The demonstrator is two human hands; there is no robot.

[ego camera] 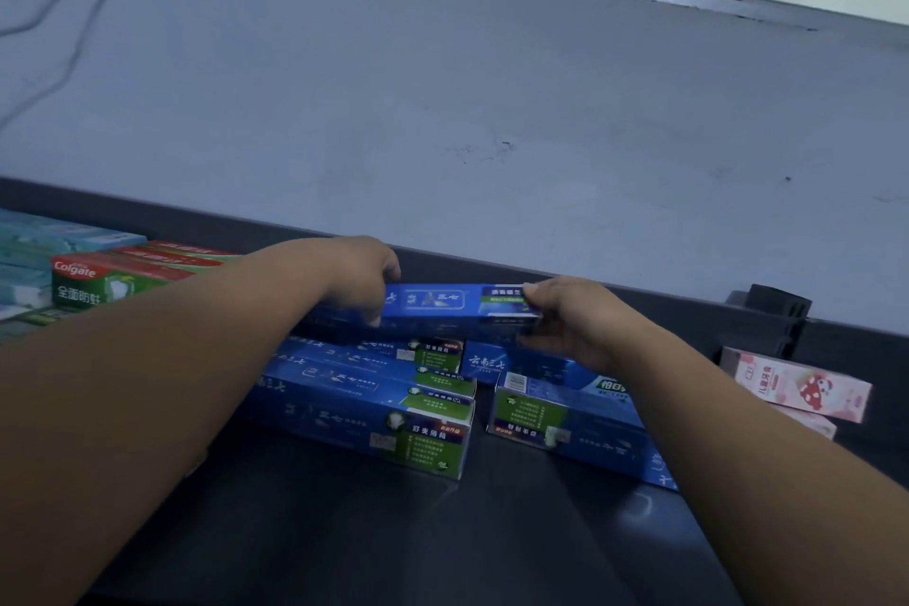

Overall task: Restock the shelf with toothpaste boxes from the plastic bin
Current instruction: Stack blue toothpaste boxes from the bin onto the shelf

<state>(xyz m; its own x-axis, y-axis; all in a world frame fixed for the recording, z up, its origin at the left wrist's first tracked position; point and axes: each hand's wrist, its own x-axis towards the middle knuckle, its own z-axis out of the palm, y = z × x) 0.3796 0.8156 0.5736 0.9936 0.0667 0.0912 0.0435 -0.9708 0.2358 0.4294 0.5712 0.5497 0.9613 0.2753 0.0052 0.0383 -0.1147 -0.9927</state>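
Head: toothpaste box (442, 308) between both grips (364, 276) (575, 325)

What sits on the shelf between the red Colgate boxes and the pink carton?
Head view: stacked blue cardboard toothpaste boxes; the left hand and right hand grip the topmost blue box.

The front strip of the dark shelf (393, 531) lies bare, an open way in from the near edge. Mid-shelf, two stacks of blue boxes block the way: a left stack (364, 413) and a right stack (556, 413), with only a narrow gap between their near ends. Above them the top blue box (442, 305) spans both, gripped at its ends by the left hand (359, 271) and the right hand (570, 315). Colgate boxes (103, 281) and teal boxes (44, 241) crowd the left end. Pink boxes (806, 384) and a dark bracket (772, 315) fill the right. The wall (492, 113) closes the back.
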